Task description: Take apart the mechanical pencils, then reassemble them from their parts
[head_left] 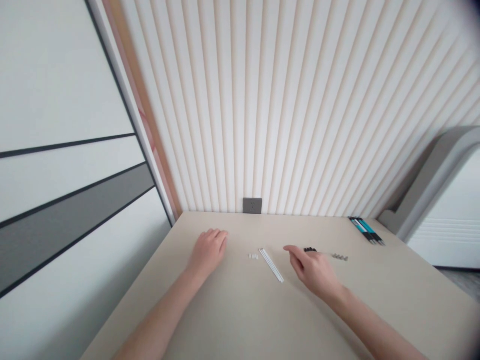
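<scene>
The open left hand (207,253) and the seemingly empty, open right hand (313,271) are flanking the thin white sticks (270,265), which are slanting away leftward between them, nearer the right hand.

The beige worktop (225,310) carries white rods (271,265) and small white pieces (253,256), with black-and-teal pens (366,230) far right, before a wall (300,100) of cream-and-white vertical stripes with a grey socket (252,205), and a white panel (67,95) banded dark grey and black on the left.
</scene>
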The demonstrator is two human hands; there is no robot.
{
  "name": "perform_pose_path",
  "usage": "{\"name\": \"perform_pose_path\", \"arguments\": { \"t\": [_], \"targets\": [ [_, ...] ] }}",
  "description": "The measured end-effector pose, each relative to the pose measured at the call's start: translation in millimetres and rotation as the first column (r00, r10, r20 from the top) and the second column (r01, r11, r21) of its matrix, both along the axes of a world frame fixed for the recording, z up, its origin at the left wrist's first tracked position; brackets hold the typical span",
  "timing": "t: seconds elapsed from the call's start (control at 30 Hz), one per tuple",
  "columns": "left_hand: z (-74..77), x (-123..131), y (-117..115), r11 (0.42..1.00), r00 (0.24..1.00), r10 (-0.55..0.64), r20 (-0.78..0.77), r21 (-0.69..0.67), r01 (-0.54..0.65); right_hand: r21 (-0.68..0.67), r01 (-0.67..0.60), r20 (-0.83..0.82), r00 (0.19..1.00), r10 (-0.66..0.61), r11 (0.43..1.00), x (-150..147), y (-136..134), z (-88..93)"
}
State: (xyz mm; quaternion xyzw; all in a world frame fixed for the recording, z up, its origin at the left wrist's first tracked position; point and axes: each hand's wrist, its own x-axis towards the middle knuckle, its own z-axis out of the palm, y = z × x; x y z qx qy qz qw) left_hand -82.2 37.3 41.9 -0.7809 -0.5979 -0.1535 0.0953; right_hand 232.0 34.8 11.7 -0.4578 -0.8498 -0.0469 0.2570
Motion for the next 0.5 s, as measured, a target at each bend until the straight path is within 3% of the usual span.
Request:
{"name": "perform_pose_path", "arguments": {
  "t": [0.17, 0.37, 0.5],
  "targets": [
    [-19.3, -16.8, -3.6, 0.988, 0.990, 0.132, -0.040, -0.074, -0.135, -0.102, 0.029, -0.114, 0.993, -0.041, 0.994, -26.6, -16.8, -3.1],
    [-21.1, -10.3, -6.5, 0.976, 0.981, 0.179, -0.070, -0.115, -0.186, -0.143, -0.189, -0.108, 0.979, 0.175, 0.971, -21.8, -33.0, -16.4],
    [-22.9, -8.6, -6.6, 0.976, 0.982, 0.167, -0.084, -0.129, -0.177, -0.107, -0.164, -0.196, 0.970, 0.141, 0.981, -27.7, -25.8, -11.2]
  ]
}}
